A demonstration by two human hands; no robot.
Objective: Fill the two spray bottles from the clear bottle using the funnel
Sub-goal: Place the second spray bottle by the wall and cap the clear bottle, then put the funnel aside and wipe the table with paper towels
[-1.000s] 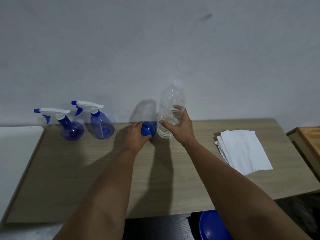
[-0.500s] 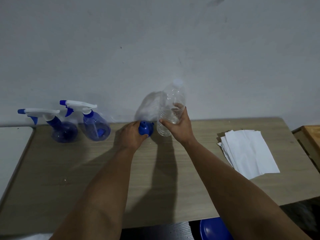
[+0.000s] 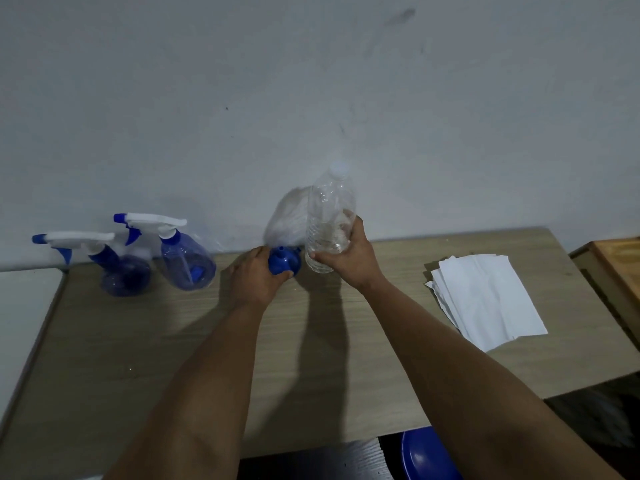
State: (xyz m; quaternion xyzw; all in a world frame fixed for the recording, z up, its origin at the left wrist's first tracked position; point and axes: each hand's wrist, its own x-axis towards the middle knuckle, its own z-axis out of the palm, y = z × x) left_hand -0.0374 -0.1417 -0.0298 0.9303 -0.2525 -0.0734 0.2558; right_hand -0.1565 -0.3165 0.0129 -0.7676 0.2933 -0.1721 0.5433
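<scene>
Blue funnel [image 3: 284, 261] sits in our left grip [image 3: 254, 277]. Our right grip [image 3: 346, 254] holds the capped bottle [image 3: 329, 223] upright on the worktop [image 3: 138, 341]

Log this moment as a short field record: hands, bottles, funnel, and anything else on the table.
left hand: grips the blue funnel, spout up, at the table's back edge
right hand: holds the clear bottle upright, white cap still on
spray bottles: two blue ones, left and right, trigger heads still on, standing left of the funnel near the wall
paper sheets: white stack lying on the right of the table
filling: not yet begun
</scene>
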